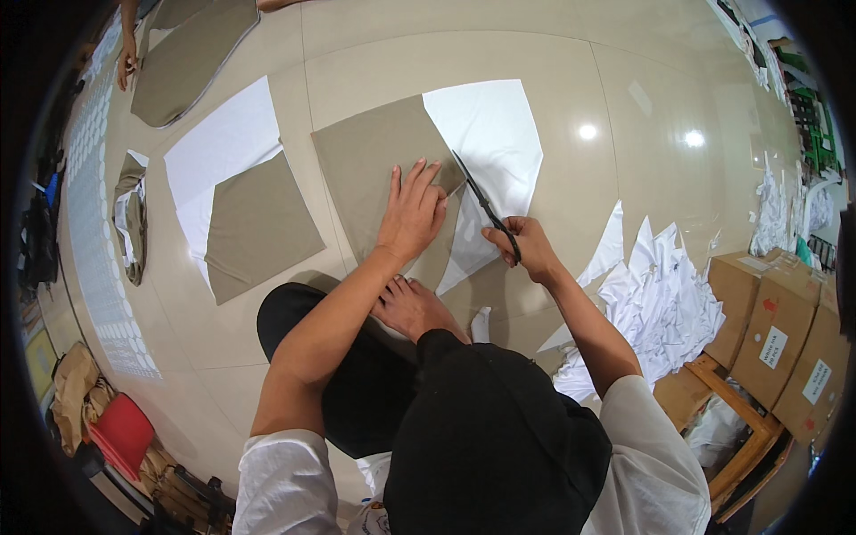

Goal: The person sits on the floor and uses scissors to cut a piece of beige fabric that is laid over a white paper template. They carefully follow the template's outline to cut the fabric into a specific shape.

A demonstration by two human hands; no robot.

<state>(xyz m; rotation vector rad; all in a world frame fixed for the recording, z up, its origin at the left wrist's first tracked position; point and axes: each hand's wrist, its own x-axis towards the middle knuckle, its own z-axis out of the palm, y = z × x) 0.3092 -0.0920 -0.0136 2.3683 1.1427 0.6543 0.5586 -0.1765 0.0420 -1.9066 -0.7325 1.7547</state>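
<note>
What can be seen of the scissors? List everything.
The scissors are dark, with long slim blades and black loop handles. They lie slanted, tips pointing up and to the left, handles toward the person. The right hand grips the handles; the blades run along the edge of the tan cloth over the white cloth, beside the left hand pressing the tan cloth flat.
</note>
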